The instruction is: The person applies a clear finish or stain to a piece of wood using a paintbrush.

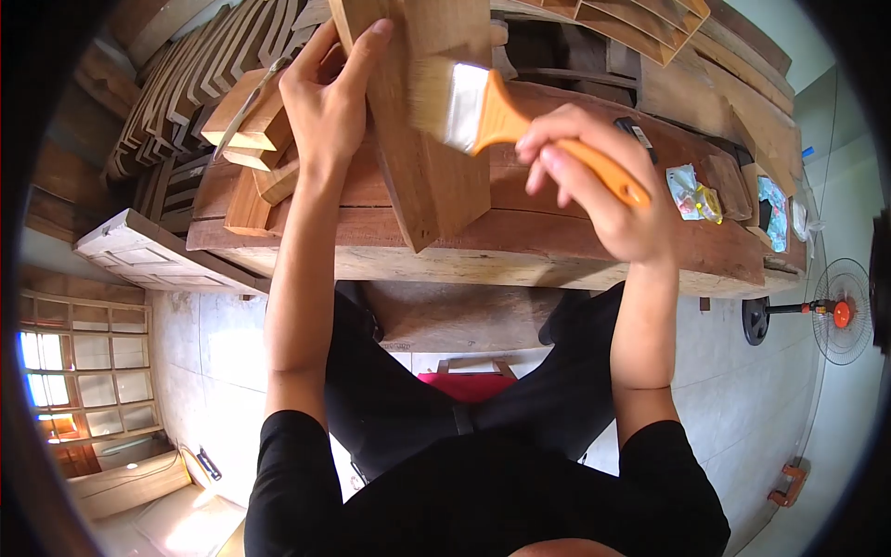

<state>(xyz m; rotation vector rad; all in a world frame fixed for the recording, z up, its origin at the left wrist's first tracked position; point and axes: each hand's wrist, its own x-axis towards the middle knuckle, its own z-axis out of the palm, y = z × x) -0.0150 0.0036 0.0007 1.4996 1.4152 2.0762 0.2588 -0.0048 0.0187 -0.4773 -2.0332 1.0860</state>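
My left hand [329, 97] grips the left side of a wooden board assembly [450, 181], which stands tilted on the workbench with its lower corner toward me. In my right hand [594, 176] is a wide paintbrush [501, 116] with an orange handle and a metal ferrule. Its pale bristles meet or hover just over the board's face; contact is hard to tell. The fingers of my right hand wrap round the handle, with the handle's end showing past them. My left thumb lies along the board's edge, while the other fingers are partly hidden behind it.
Wood blocks [251, 200] lie left on the reddish wooden workbench [557, 223], with a thin curved tool [249, 110] on top. Curved wooden pieces [195, 74] are stacked behind. Small plastic packets [693, 195] and a dark object [634, 137] sit right. A fan [840, 313] stands far right.
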